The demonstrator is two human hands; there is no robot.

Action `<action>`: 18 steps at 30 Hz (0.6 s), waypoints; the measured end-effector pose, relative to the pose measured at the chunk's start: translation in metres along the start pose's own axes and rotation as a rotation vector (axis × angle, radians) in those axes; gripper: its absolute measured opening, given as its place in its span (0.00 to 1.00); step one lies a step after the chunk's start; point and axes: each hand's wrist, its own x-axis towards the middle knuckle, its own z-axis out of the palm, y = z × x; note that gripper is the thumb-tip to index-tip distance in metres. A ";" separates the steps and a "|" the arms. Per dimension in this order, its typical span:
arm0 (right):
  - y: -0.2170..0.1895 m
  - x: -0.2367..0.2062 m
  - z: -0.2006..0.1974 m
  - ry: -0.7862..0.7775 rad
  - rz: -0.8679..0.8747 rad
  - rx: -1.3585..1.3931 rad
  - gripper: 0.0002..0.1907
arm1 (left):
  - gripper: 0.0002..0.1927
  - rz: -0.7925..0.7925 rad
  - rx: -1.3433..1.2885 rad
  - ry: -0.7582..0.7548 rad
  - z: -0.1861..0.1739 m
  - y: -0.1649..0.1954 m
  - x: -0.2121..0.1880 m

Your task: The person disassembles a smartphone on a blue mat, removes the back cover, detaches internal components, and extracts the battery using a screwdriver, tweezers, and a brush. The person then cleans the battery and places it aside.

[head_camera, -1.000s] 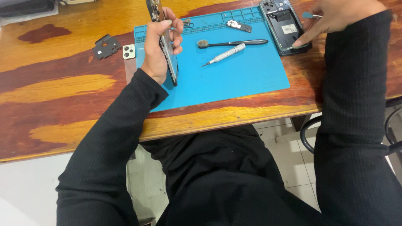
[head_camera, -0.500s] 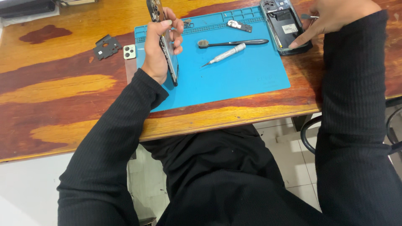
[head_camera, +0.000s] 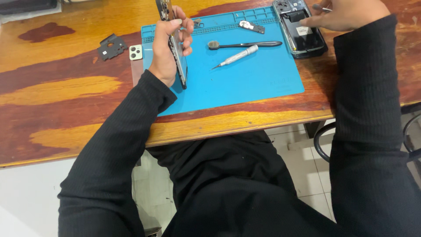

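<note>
L hand (head_camera: 169, 52) grips phone panel (head_camera: 177, 57) edge-on, upright over blue mat (head_camera: 245, 83) on wooden desk (head_camera: 66, 101). R hand (head_camera: 346, 15) rests by opened phone body (head_camera: 302, 30). Brush (head_camera: 245, 44) & screwdriver (head_camera: 234, 57) lie on mat, near each other.

Screwdriver (head_camera: 236, 56) and brush (head_camera: 245, 44) on mat (head_camera: 245, 83) — bracket (head_camera: 112, 46) left, off it

Brush (head_camera: 245, 44), screwdriver (head_camera: 236, 57), blue mat (head_camera: 245, 83), black bracket (head_camera: 112, 46)
</note>
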 end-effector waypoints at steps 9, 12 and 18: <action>-0.022 -0.004 -0.002 0.064 -0.025 0.010 0.21 | 0.17 0.006 0.015 -0.012 0.000 0.000 0.000; -0.046 -0.009 -0.003 0.185 -0.067 -0.049 0.27 | 0.16 0.011 0.016 -0.013 0.000 0.000 0.000; -0.055 -0.006 -0.002 0.127 -0.041 -0.142 0.28 | 0.16 0.001 0.013 -0.015 0.001 0.001 0.001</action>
